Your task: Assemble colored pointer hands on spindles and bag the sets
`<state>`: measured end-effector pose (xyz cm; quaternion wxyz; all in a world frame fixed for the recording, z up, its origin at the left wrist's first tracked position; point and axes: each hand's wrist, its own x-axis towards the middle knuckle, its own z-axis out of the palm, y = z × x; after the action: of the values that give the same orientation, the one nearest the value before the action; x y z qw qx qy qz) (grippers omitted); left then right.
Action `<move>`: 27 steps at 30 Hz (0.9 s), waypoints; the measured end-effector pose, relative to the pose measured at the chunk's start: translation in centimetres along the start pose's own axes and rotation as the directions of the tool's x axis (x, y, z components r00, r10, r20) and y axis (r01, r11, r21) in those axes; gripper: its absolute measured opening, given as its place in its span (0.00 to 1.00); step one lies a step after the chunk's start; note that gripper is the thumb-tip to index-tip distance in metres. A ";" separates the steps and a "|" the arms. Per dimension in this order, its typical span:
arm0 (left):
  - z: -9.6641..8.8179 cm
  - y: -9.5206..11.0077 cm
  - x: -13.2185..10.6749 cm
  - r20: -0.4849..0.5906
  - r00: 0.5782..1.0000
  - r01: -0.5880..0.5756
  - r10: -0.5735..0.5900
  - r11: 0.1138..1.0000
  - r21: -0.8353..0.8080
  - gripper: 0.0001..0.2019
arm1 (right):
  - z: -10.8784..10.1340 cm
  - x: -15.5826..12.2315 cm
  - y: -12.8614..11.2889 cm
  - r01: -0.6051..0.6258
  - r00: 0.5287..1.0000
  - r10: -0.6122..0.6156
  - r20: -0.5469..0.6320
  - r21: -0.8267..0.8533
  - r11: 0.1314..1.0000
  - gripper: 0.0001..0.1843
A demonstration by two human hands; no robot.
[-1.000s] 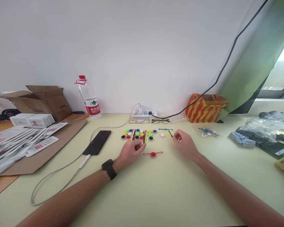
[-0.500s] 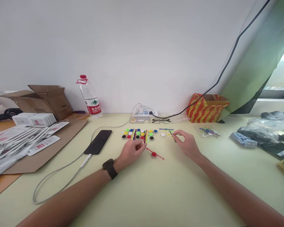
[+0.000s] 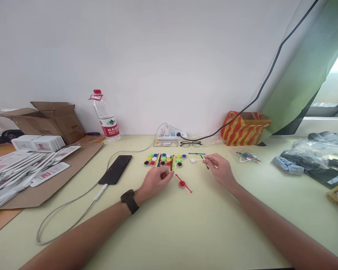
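Note:
Several small round spinner bases (image 3: 163, 163) in black, red, green, yellow, blue and white stand in rows, with bundles of thin coloured arrows (image 3: 172, 162) between them. My left hand (image 3: 157, 180) rests just in front of these rows, its thumb and forefinger pinched; what they hold, if anything, cannot be made out. In front of it lies a red base (image 3: 182, 184) with a red arrow (image 3: 187, 187) across its top. Farther right, my right hand (image 3: 221, 170) pinches a thin white arrow (image 3: 200, 160) beside a white base (image 3: 193, 160). Behind that base lies a blue arrow (image 3: 196, 153).
A black phone (image 3: 116, 169) with its charging cable lies left of the bases. Behind stand a water bottle (image 3: 108, 118), a power strip (image 3: 171, 135), glasses (image 3: 190, 143) and a striped bag (image 3: 243, 129). A small plastic packet (image 3: 245, 155) lies at right; cardboard (image 3: 53, 183) lies at left.
The red arrow has turned clockwise on its base. My right hand has shifted slightly, and a white arrow now shows at its fingertips. My left hand stays almost still.

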<state>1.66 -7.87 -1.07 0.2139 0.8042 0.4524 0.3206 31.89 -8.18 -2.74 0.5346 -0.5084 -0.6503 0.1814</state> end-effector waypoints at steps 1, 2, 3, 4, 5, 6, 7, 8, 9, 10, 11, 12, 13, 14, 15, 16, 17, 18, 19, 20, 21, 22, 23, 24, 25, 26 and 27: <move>0.0 0.0 0.0 0.003 1.000 0.001 -0.001 1.000 0.001 0.23 | 0.0 0.1 0.2 -0.004 1.000 0.004 -0.003 0.010 1.000 0.18; -0.1 0.1 0.0 0.007 1.000 0.001 -0.001 1.000 0.001 0.23 | 0.1 0.2 0.4 -0.011 1.000 0.011 -0.008 0.014 1.000 0.18; -0.1 0.1 0.0 0.010 1.000 0.002 -0.002 1.000 -0.001 0.23 | 0.2 0.2 0.5 -0.016 1.000 0.016 -0.016 0.011 1.000 0.18; -0.1 0.1 0.0 0.015 1.000 0.003 -0.003 1.000 -0.005 0.23 | 0.2 0.3 0.7 -0.016 1.000 0.016 -0.020 0.000 1.000 0.18; -0.1 0.1 0.0 0.020 1.000 0.004 -0.004 1.000 -0.009 0.23 | 0.3 0.4 0.9 -0.011 1.000 0.011 -0.025 -0.016 1.000 0.18; -0.1 0.1 0.0 0.026 1.000 0.005 -0.005 1.000 -0.012 0.23 | 0.4 0.4 1.0 -0.005 1.000 0.004 -0.030 -0.032 0.999 0.18; 0.0 0.1 0.0 0.032 0.999 0.006 -0.005 1.000 -0.012 0.23 | 0.4 0.4 1.1 0.001 0.999 -0.002 -0.034 -0.044 0.999 0.18; 0.0 0.1 0.0 0.038 0.999 0.006 -0.005 1.000 -0.012 0.23 | 0.5 0.5 1.2 0.004 0.999 -0.006 -0.039 -0.050 0.999 0.18; 0.0 0.1 0.0 0.044 0.999 0.004 -0.003 1.000 -0.014 0.23 | 0.5 0.5 1.3 0.004 0.999 -0.006 -0.045 -0.052 0.999 0.18; 0.0 0.2 0.0 0.049 0.999 0.002 -0.001 1.000 -0.016 0.23 | 0.6 0.5 1.4 0.002 0.999 -0.004 -0.050 -0.051 0.999 0.17; 0.0 0.2 0.0 0.050 0.999 0.001 -0.001 1.000 -0.018 0.23 | 0.6 0.6 1.5 -0.001 0.999 -0.001 -0.052 -0.050 0.999 0.17; 0.0 0.2 0.0 0.051 0.999 0.003 -0.002 1.000 -0.019 0.23 | 0.7 0.6 1.5 -0.004 0.999 0.002 -0.050 -0.050 0.999 0.16; -0.1 0.3 0.0 0.051 0.999 0.006 -0.005 1.000 -0.021 0.23 | 0.8 0.6 1.6 -0.006 0.999 0.003 -0.043 -0.053 0.999 0.15; -0.1 0.3 0.0 0.053 0.999 0.010 -0.009 1.000 -0.022 0.22 | 0.8 0.6 1.7 -0.004 0.999 0.002 -0.035 -0.059 0.998 0.15; -0.2 0.4 0.0 0.061 0.998 0.012 -0.011 1.000 -0.025 0.22 | 0.9 0.6 1.8 0.001 1.000 -0.003 -0.026 -0.067 0.998 0.14; -0.3 0.5 -0.1 0.080 0.997 0.010 -0.007 1.000 -0.029 0.21 | 0.9 0.7 1.8 0.011 1.000 -0.012 -0.019 -0.074 0.997 0.14; -0.4 0.7 -0.1 0.103 0.995 -0.001 0.005 1.000 -0.030 0.19 | 0.9 0.7 1.8 0.023 1.000 -0.024 -0.011 -0.079 0.997 0.13; -0.5 0.9 -0.2 0.127 0.992 -0.022 0.025 0.999 -0.028 0.17 | 0.9 0.6 1.8 0.036 0.999 -0.036 -0.006 -0.084 0.996 0.13; -0.6 1.2 -0.3 0.149 0.987 -0.049 0.052 0.999 -0.022 0.15 | 0.8 0.6 1.8 0.046 0.999 -0.046 -0.001 -0.088 0.995 0.13; -0.8 1.5 -0.5 0.166 0.983 -0.077 0.079 0.997 -0.017 0.14 | 0.8 0.6 1.8 0.054 0.999 -0.054 0.006 -0.095 0.994 0.13; -0.8 1.9 -0.6 0.179 0.978 -0.103 0.105 0.994 -0.020 0.13 | 0.8 0.5 1.8 0.059 0.998 -0.058 0.014 -0.104 0.993 0.13; -0.9 2.3 -0.9 0.199 0.971 -0.127 0.131 0.991 -0.035 0.13 | 0.9 0.5 1.8 0.063 0.998 -0.061 0.022 -0.116 0.991 0.13; -0.9 2.7 -1.1 0.227 0.961 -0.144 0.156 0.987 -0.068 0.13 | 0.9 0.4 1.8 0.066 0.998 -0.063 0.030 -0.131 0.989 0.13; -0.9 3.2 -1.4 0.266 0.946 -0.157 0.183 0.981 -0.116 0.14 | 0.9 0.4 1.8 0.070 0.997 -0.065 0.038 -0.145 0.987 0.13; -0.8 3.6 -1.7 0.310 0.927 -0.167 0.211 0.972 -0.165 0.15 | 0.9 0.4 1.8 0.074 0.997 -0.068 0.045 -0.158 0.985 0.14; -0.8 4.0 -2.0 0.338 0.912 -0.170 0.233 0.964 -0.206 0.17 | 0.9 0.4 1.8 0.078 0.996 -0.071 0.048 -0.168 0.983 0.14; -0.6 4.2 -2.2 0.352 0.903 -0.170 0.245 0.958 -0.231 0.19 | 0.9 0.4 1.7 0.081 0.996 -0.073 0.050 -0.176 0.981 0.14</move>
<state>2.82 -11.84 1.33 0.3391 0.8695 0.2808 0.2237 31.89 -6.89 -4.19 0.4794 -0.5244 -0.6945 0.1131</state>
